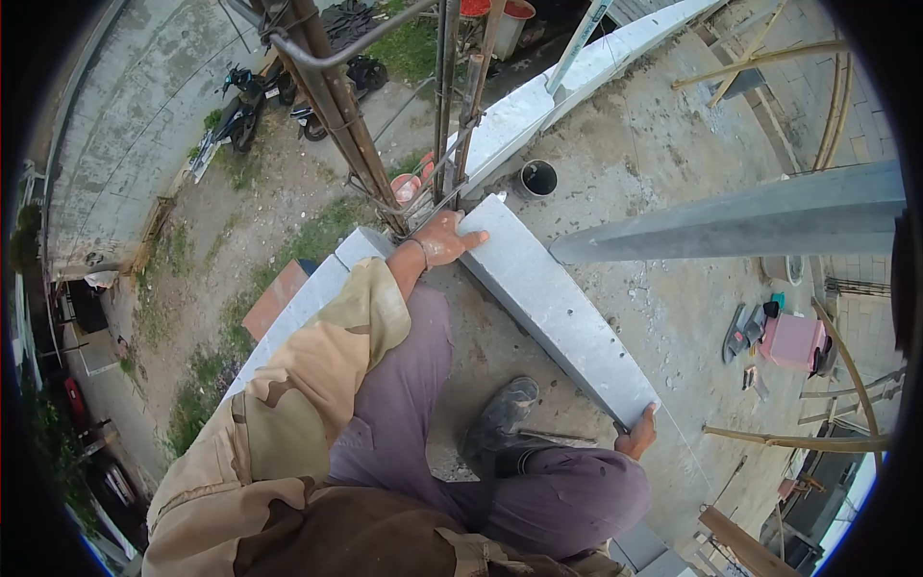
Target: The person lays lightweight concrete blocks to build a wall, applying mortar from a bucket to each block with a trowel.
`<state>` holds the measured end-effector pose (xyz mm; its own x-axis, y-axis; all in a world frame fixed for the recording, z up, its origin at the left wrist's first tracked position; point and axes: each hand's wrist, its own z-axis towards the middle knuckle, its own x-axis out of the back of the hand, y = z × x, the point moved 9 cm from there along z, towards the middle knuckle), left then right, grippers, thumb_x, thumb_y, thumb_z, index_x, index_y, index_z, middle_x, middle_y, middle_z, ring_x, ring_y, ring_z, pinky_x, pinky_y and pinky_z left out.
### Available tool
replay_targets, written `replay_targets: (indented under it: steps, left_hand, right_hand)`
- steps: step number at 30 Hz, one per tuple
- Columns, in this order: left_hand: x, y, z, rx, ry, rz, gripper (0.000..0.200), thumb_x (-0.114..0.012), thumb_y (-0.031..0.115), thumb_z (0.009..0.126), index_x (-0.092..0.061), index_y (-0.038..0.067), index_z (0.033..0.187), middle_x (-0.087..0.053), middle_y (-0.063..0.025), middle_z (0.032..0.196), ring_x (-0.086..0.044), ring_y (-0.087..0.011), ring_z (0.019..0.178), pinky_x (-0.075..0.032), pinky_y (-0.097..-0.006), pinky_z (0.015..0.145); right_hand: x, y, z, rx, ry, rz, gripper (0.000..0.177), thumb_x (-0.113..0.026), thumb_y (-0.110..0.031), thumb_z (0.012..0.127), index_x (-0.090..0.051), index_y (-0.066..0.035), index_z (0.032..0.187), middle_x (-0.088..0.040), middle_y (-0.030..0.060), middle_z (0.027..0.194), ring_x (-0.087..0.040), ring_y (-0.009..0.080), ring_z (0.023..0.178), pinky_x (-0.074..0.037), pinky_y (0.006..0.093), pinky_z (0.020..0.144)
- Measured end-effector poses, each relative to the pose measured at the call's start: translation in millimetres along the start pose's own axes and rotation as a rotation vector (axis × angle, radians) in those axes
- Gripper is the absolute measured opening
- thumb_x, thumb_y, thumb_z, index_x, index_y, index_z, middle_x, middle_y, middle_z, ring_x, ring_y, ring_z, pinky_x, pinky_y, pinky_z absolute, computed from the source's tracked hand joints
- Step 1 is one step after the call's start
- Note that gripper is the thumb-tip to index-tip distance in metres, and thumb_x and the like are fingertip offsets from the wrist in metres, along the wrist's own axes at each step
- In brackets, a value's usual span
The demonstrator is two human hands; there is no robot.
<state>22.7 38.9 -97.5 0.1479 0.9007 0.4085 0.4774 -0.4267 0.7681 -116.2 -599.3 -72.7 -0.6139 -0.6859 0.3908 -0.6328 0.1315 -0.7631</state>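
Clamping our long pale block [562,313] at both ends.
Left hand [447,240]: far end, arm outstretched; right hand [636,435]: near end.

The long, pale grey, rectangular block [562,313] slants over the grey concrete floor [663,317], small dark spots on its upward face.
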Motion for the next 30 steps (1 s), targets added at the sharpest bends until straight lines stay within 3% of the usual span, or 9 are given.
replay_targets:
  steps: [4,14,17,19,23,25,27,29,30]
  left_hand:
    - [-5,-13,11,-0.037,-0.027,0.088,0.057,-0.068,0.046,0.1,-0.065,-0.002,0.131,-0.07,-0.0189,0.126,-0.063,-0.0309,0.121,-0.046,-0.0396,0.104]
    - [-2,-10,11,-0.006,-0.072,0.11,0.06,-0.067,0.047,0.1,-0.064,-0.004,0.13,-0.069,-0.02,0.127,-0.062,-0.0323,0.121,-0.046,-0.0408,0.104]
    - [4,-11,5,0.095,-0.056,0.116,0.064,-0.068,0.049,0.099,-0.062,-0.006,0.132,-0.068,-0.0219,0.127,-0.062,-0.0333,0.121,-0.046,-0.0412,0.104]
    - [6,-5,1,0.101,-0.095,0.091,0.083,-0.066,0.059,0.096,-0.051,-0.01,0.139,-0.06,-0.0296,0.135,-0.066,-0.0369,0.119,-0.056,-0.0426,0.09]
    - [2,-10,7,0.041,-0.07,0.077,0.082,-0.066,0.057,0.095,-0.051,-0.01,0.14,-0.059,-0.0292,0.137,-0.064,-0.0376,0.122,-0.054,-0.0429,0.096]
    - [0,-9,1,0.063,0.04,-0.045,0.089,-0.071,0.053,0.093,-0.043,-0.014,0.145,-0.056,-0.0323,0.14,-0.059,-0.0407,0.129,-0.049,-0.0419,0.107]
    - [-5,7,-35,0.189,0.429,-0.267,0.092,-0.078,0.037,0.091,-0.031,-0.013,0.152,-0.053,-0.029,0.144,-0.054,-0.0356,0.134,-0.041,-0.0394,0.114]
    - [-47,20,-59,0.171,0.533,-0.526,0.117,-0.083,0.037,0.086,-0.007,-0.017,0.156,-0.039,-0.0321,0.155,-0.044,-0.036,0.144,-0.033,-0.0378,0.121]
    - [-71,29,-69,0.225,0.5,-0.598,0.121,-0.084,0.04,0.086,-0.005,-0.019,0.155,-0.036,-0.0317,0.157,-0.04,-0.0356,0.146,-0.031,-0.0375,0.122]
  right_hand:
    - [1,-2,-3,0.0,0.034,-0.006,0.05,-0.063,-0.044,0.103,-0.061,-0.006,0.136,-0.064,0.0135,0.13,-0.063,0.0327,0.114,-0.053,0.0569,0.085]
    - [-3,-8,-10,0.031,0.049,0.005,0.049,-0.065,-0.041,0.101,-0.062,-0.003,0.132,-0.064,0.0136,0.125,-0.064,0.0309,0.108,-0.055,0.0545,0.083]
    - [-5,-11,-11,0.057,0.035,0.017,0.048,-0.066,-0.041,0.101,-0.063,-0.003,0.129,-0.065,0.0134,0.122,-0.064,0.0299,0.106,-0.054,0.0535,0.082]
    - [-13,-17,-16,0.084,-0.023,0.012,0.048,-0.066,-0.041,0.101,-0.063,-0.003,0.13,-0.065,0.0133,0.124,-0.064,0.0295,0.107,-0.054,0.0526,0.082]
    - [-16,-15,-14,0.085,-0.03,0.017,0.049,-0.065,-0.042,0.101,-0.062,-0.003,0.131,-0.064,0.0128,0.125,-0.064,0.0292,0.11,-0.053,0.0525,0.083]
    - [-14,-11,-15,0.069,-0.018,0.02,0.051,-0.064,-0.043,0.102,-0.061,-0.003,0.133,-0.064,0.0118,0.128,-0.063,0.0291,0.112,-0.052,0.0528,0.085]
    - [-14,-10,-12,0.053,-0.008,0.003,0.054,-0.064,-0.045,0.102,-0.06,-0.002,0.135,-0.064,0.0121,0.129,-0.062,0.0301,0.115,-0.052,0.0541,0.088]
    - [-9,-2,-4,0.031,0.003,-0.017,0.056,-0.064,-0.047,0.102,-0.06,-0.002,0.136,-0.064,0.0125,0.131,-0.062,0.0311,0.117,-0.051,0.0554,0.09]
    - [-6,3,5,0.02,0.003,-0.018,0.06,-0.064,-0.049,0.102,-0.059,-0.001,0.138,-0.063,0.0138,0.133,-0.061,0.0326,0.118,-0.05,0.0572,0.091]
